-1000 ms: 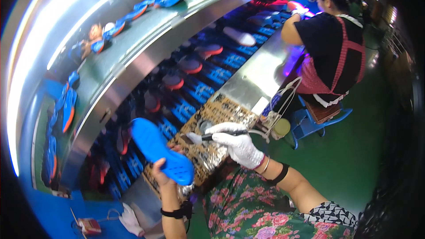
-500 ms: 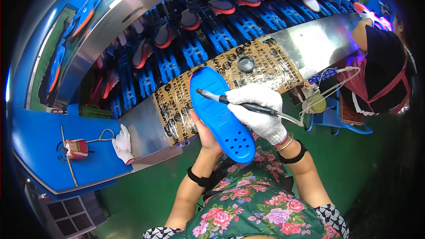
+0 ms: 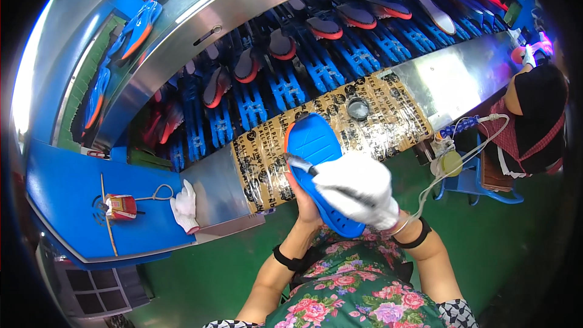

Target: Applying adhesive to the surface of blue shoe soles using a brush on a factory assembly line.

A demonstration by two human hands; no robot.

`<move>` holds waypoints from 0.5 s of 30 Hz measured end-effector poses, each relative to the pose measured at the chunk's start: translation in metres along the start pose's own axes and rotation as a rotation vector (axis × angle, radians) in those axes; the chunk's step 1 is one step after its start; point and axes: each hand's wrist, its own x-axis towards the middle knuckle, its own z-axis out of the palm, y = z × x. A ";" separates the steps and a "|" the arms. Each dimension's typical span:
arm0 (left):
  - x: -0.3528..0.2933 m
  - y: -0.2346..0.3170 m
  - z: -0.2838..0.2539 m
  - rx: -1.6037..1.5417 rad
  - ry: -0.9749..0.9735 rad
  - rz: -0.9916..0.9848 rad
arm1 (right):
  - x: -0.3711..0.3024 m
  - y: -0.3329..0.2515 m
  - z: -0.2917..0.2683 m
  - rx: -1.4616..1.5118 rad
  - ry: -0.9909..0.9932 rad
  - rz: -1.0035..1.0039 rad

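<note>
A blue shoe sole [image 3: 313,138] with an orange edge and small holes at its near end lies tilted in my bare left hand [image 3: 305,204], whose fingers wrap its left side from below. My right hand [image 3: 359,189], in a white knit glove, is closed round a dark-handled brush [image 3: 301,163] with a pale tube trailing from it. The brush tip rests at or just over the left part of the sole's upper face. My gloved hand is slightly blurred and covers much of the sole's middle.
Beyond the sole runs a metal ledge wrapped in printed brown tape [image 3: 267,158], with a small round dish [image 3: 358,109] on it. Behind are blue conveyor racks [image 3: 288,89] carrying several soles. A white glove [image 3: 184,208] and a red box [image 3: 121,206] lie left. A co-worker [image 3: 537,109] sits right.
My right hand and the brush have swept down and left across the sole, with the tip now near its left edge. The whole scene has shifted a little right and down in view.
</note>
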 end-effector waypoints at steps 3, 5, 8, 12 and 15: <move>-0.005 -0.001 -0.004 0.055 -0.034 -0.025 | 0.003 0.012 -0.005 -0.043 0.135 0.036; -0.004 -0.002 -0.008 0.051 -0.013 -0.033 | 0.002 0.006 -0.003 -0.107 0.033 -0.063; 0.003 0.006 -0.017 0.119 -0.035 -0.036 | -0.008 0.009 0.011 -0.012 -0.026 -0.146; 0.008 0.011 -0.018 0.110 -0.075 0.065 | 0.000 0.022 -0.002 0.132 0.013 -0.074; 0.008 0.015 -0.007 0.134 -0.058 0.127 | 0.002 0.019 -0.007 -0.024 0.007 -0.091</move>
